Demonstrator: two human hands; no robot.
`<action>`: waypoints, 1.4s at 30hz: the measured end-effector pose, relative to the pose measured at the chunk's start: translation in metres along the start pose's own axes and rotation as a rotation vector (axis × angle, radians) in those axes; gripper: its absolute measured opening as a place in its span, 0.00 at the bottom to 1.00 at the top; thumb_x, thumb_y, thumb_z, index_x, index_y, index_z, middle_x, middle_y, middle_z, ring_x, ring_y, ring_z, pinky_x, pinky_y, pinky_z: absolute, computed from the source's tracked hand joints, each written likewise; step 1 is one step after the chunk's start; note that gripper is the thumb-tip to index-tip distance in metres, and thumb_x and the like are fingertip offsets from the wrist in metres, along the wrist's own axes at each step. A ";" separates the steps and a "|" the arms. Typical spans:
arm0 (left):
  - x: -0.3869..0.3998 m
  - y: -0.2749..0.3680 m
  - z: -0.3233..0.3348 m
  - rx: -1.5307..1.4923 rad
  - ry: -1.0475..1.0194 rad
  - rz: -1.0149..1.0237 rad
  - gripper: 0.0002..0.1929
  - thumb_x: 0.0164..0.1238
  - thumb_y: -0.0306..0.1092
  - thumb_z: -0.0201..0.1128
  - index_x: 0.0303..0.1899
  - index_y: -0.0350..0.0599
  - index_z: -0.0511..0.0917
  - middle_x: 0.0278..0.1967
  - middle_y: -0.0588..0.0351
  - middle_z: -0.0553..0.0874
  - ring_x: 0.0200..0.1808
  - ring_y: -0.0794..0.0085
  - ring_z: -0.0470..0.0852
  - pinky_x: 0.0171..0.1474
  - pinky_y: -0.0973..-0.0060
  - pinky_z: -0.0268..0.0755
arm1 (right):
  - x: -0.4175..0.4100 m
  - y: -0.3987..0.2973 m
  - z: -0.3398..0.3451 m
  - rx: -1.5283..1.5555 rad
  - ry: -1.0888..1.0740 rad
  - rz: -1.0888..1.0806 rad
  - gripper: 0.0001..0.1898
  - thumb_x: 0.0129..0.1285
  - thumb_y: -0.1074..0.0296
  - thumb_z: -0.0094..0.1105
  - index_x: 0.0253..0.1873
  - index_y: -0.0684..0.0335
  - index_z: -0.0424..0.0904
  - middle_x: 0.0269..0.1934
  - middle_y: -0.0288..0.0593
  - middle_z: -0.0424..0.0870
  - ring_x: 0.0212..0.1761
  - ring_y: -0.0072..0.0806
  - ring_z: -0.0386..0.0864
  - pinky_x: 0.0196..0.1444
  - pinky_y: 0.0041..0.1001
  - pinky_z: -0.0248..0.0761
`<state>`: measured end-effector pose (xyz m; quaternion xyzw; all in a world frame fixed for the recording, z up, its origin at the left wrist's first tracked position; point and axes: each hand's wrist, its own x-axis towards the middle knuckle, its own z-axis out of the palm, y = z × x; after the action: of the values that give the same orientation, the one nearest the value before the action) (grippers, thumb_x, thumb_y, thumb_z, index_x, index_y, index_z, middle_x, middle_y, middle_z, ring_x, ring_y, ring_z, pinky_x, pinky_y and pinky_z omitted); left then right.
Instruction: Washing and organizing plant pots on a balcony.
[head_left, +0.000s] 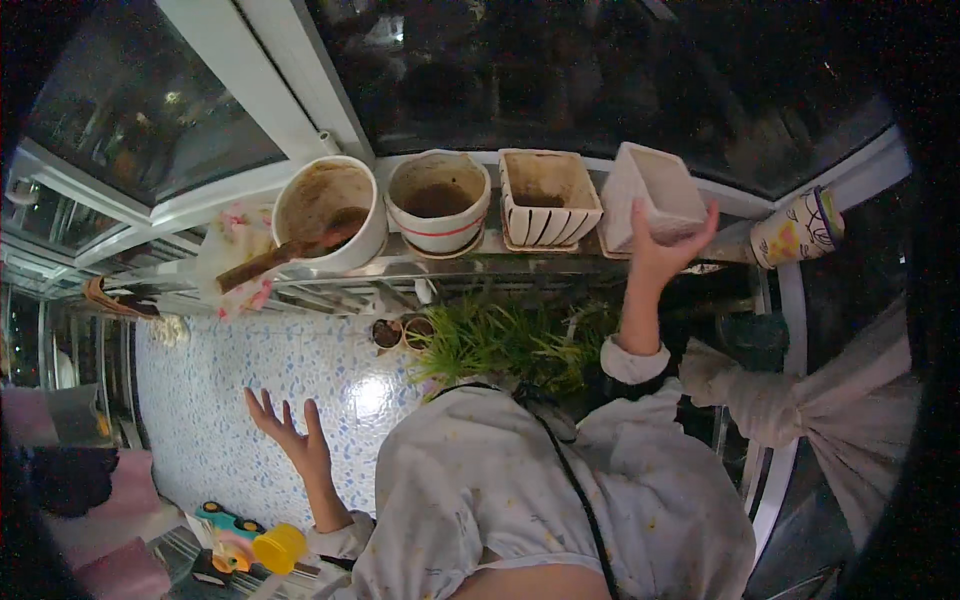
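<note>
My right hand (667, 244) grips the lower front of a square white textured pot (626, 199), thumb and fingers spread around its sides. The pot stands at the right of a row on the window ledge, tilted a little, and its visible inside is pale. Just left of it is a square white pot with black stripes (551, 225), with some soil inside. My left hand (292, 435) hangs over the tiled floor, fingers apart, holding nothing.
A round pot with a red line (439, 225) and a large white pot (330, 255) holding a wooden-handled tool (259, 266) continue the row. A patterned cup (795, 229) leans at right. Below are grassy plants (510, 337), a tied curtain (795, 412) and a yellow toy bucket (280, 547).
</note>
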<state>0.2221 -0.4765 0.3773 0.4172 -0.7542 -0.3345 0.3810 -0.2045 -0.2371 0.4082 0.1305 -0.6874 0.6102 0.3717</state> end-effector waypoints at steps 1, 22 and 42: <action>0.001 0.000 -0.001 0.003 0.006 0.000 0.43 0.65 0.27 0.64 0.75 0.48 0.45 0.76 0.49 0.48 0.73 0.51 0.57 0.69 0.50 0.59 | 0.005 -0.009 -0.001 0.006 -0.002 0.001 0.52 0.45 0.70 0.80 0.73 0.61 0.51 0.66 0.52 0.59 0.68 0.41 0.61 0.71 0.39 0.54; 0.009 -0.023 -0.030 0.010 0.075 -0.054 0.43 0.64 0.26 0.64 0.75 0.48 0.46 0.76 0.49 0.49 0.73 0.52 0.58 0.69 0.51 0.59 | -0.017 -0.091 0.089 0.310 0.088 -0.067 0.42 0.46 0.73 0.79 0.62 0.58 0.56 0.59 0.49 0.61 0.61 0.37 0.64 0.67 0.37 0.58; 0.017 -0.043 -0.040 0.007 0.061 -0.077 0.45 0.63 0.29 0.66 0.76 0.47 0.44 0.76 0.48 0.48 0.73 0.50 0.57 0.68 0.50 0.59 | -0.038 -0.063 0.099 0.140 0.007 -0.049 0.44 0.41 0.69 0.83 0.60 0.57 0.57 0.58 0.46 0.59 0.62 0.36 0.61 0.68 0.36 0.53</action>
<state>0.2660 -0.5168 0.3666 0.4571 -0.7269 -0.3334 0.3891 -0.1737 -0.3543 0.4315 0.1710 -0.6383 0.6479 0.3788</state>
